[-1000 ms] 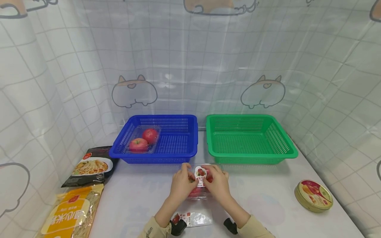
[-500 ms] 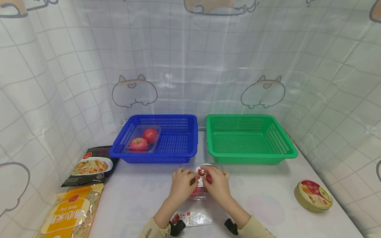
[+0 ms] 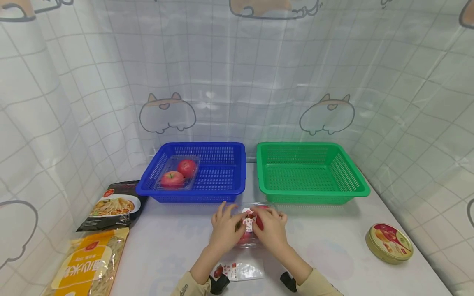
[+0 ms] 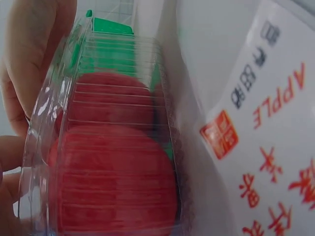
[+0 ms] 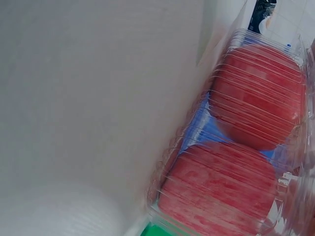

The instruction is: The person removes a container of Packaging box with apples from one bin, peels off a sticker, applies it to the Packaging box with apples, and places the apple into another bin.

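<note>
A clear plastic clamshell box (image 3: 244,246) of red apples (image 4: 113,172) lies in front of the baskets, its ribbed side facing the left wrist camera. On its lid is a white sticker (image 3: 248,225) with a red fruit picture and red characters. My left hand (image 3: 224,228) has its thumb and a finger at the sticker's left edge, other fingers spread. From the right, my right hand (image 3: 272,228) touches the sticker with thumb and fingers, covering part of the lid. Nearer me lies a printed sheet (image 3: 246,271) with a matching fruit picture; "APPLE" reads in the left wrist view.
A blue basket (image 3: 218,196) at the back left holds another clear box with two apples (image 3: 172,180). Beside it stands a green basket (image 3: 314,193). At left lie a black noodle packet (image 3: 111,205) and a yellow packet (image 3: 87,263); a round tin (image 3: 389,243) stands right.
Both hands stay at the sticker on the box. The left hand's fingers have shifted on it and now spread upward; the right hand has moved slightly.
</note>
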Tool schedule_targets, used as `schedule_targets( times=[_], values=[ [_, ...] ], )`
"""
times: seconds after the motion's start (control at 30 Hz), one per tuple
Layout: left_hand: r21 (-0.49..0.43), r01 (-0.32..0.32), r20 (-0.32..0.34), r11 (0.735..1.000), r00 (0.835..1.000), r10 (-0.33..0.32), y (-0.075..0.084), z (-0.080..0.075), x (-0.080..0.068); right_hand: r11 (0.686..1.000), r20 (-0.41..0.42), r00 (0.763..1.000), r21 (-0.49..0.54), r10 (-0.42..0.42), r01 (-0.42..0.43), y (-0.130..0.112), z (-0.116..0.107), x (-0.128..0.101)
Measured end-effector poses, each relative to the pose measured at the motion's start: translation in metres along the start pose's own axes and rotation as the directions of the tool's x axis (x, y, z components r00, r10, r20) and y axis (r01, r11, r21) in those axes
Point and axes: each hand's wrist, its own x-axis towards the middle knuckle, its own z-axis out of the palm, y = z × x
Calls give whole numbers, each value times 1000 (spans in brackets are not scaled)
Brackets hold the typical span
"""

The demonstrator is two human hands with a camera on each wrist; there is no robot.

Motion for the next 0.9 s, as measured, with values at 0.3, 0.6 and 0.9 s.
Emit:
schedule_targets(
  times=[0.3, 0.6, 0.9],
  values=[
    [11, 74, 98, 997, 992, -74, -4, 0, 0, 999, 53, 997, -18, 47, -46, -1, -1, -1],
    [-4, 124, 167, 992, 978, -122, -6, -1, -1, 998, 54, 997, -38, 50, -48, 0, -1, -3],
    [-13, 150, 209, 989, 967, -144, -7, -2, 1, 986, 83, 996, -159, -27, 40, 3, -1, -4]
  ],
)
